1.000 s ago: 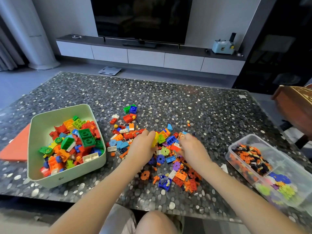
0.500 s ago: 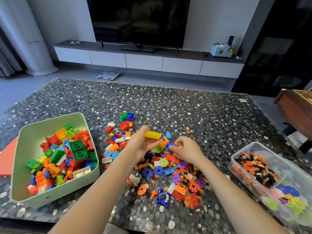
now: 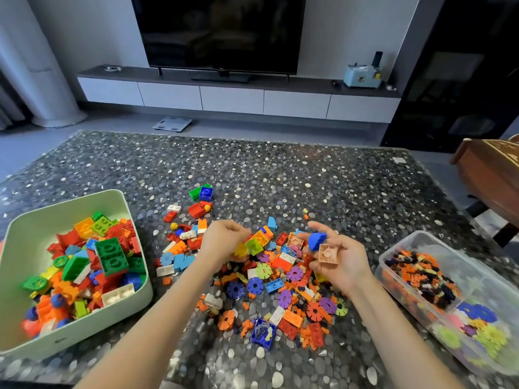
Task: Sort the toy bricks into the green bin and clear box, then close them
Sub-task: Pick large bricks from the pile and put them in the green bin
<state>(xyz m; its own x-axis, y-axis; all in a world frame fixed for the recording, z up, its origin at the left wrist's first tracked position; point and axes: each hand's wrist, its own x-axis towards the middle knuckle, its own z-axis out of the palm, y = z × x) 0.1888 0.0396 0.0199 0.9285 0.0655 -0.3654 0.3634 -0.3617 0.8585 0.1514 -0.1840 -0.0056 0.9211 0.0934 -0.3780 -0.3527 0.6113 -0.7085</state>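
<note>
left hand (image 3: 224,242): over the far-left part of the loose pile (image 3: 280,293), back of hand up, fingers curled down and gripping a yellow brick (image 3: 241,250). The brick sits under the fingertips and is partly hidden by them.
lime brick (image 3: 254,244): touching the yellow brick, just beside the left fingertips. Cannot tell if it is held or lying on the pile.
right hand (image 3: 341,262): over the far-right part of the pile, palm turned up, fingers half curled, cupping two pieces.
tan plate (image 3: 327,254): square, one round stud up, lying on the right hand's curled fingers near the palm.
blue brick (image 3: 317,240): rounded top, touching the tan plate's far edge, under the raised index finger. Cannot tell which fingers press it.
loose pile: bricks mixed with flower-shaped discs, on the pebble-pattern table (image 3: 309,178). Both forearms cross its near side and the left hand covers some pieces.
green bin (image 3: 42,234): left of the pile, lid off, holds large bricks.
clear box (image 3: 421,238): right of the pile, lid off. Small orange and dark bits fill the far end, flower discs the near end.
green-and-blue pair (image 3: 202,192): just beyond the pile, apart from both hands.
beyond the pile, off the table: TV (image 3: 219,32), low cabinet (image 3: 233,96), floor scale (image 3: 172,123), pale blue appliance (image 3: 362,75).
right of the pile, off the table: wooden furniture (image 3: 491,169).
writing: small dark mark (image 3: 60,340) on the bin's near wall, too blurred to read. The TV's lower-edge logo is too small to read.
</note>
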